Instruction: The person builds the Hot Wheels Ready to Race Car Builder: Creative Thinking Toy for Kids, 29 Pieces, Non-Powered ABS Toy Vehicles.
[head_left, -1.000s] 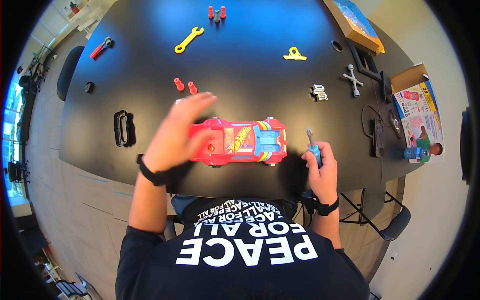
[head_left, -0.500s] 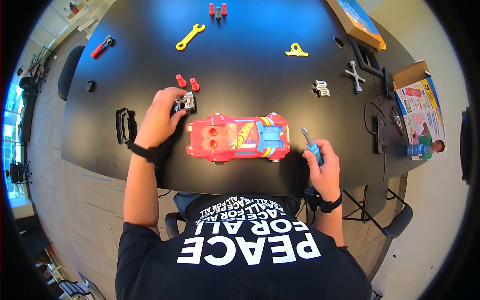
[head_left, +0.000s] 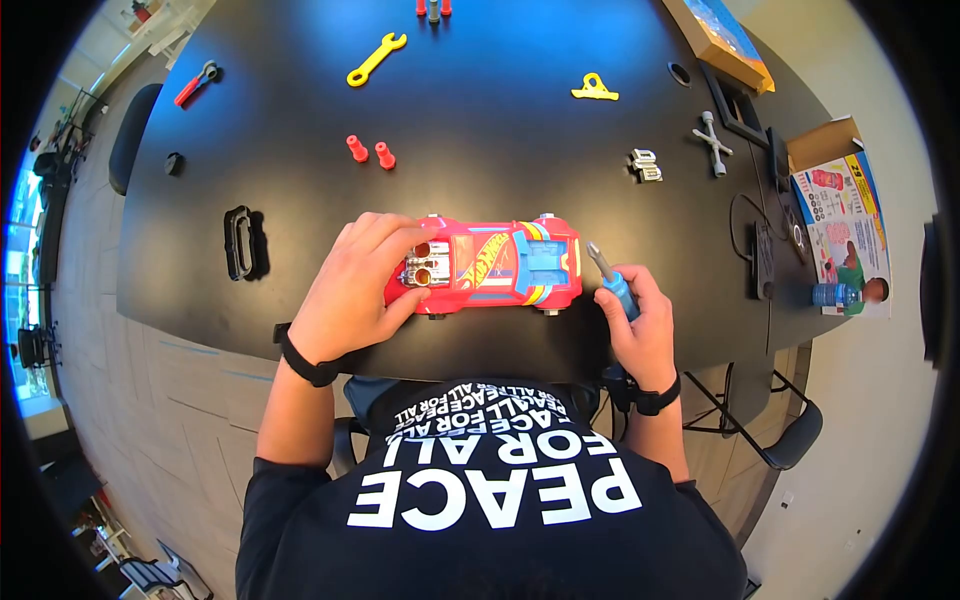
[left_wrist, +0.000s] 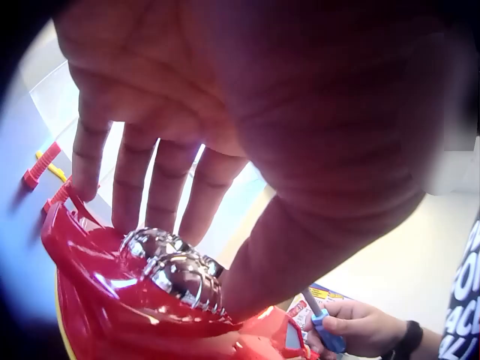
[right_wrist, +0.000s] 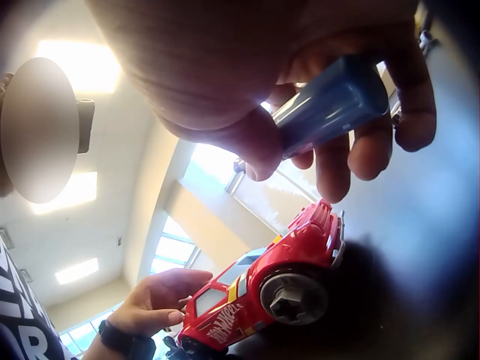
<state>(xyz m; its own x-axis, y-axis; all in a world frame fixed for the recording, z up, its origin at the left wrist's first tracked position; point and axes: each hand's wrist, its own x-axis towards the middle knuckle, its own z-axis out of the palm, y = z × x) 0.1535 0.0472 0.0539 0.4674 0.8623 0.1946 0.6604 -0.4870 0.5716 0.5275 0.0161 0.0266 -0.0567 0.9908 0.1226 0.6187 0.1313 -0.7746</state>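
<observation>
In the head view, a red toy car (head_left: 480, 262) lies across the table before the person. The left hand (head_left: 365, 280) is over one end, fingers and thumb either side of a chrome engine piece (head_left: 427, 264) on the hood. The left wrist view shows the left hand's fingers (left_wrist: 176, 180) extended past the chrome piece (left_wrist: 180, 270), thumb against its side. The right hand (head_left: 645, 325) grips a blue-handled screwdriver (head_left: 618, 290) beside the car's other end, grey tip pointing up and away; the right wrist view shows its blue handle (right_wrist: 337, 101).
Beyond the car stand red bolts (head_left: 385, 155). Farther out lie a yellow wrench (head_left: 377, 60), a yellow part (head_left: 595, 88), a chrome part (head_left: 646, 165) and a grey cross wrench (head_left: 712, 145). A black frame (head_left: 239, 243) lies left; boxes (head_left: 840, 220) stand right.
The left hand reached the chrome piece beside the red bolts and brought it nearer the person, onto the car's hood. The right hand keeps its hold on the screwdriver, whose tip has swung leftward.
</observation>
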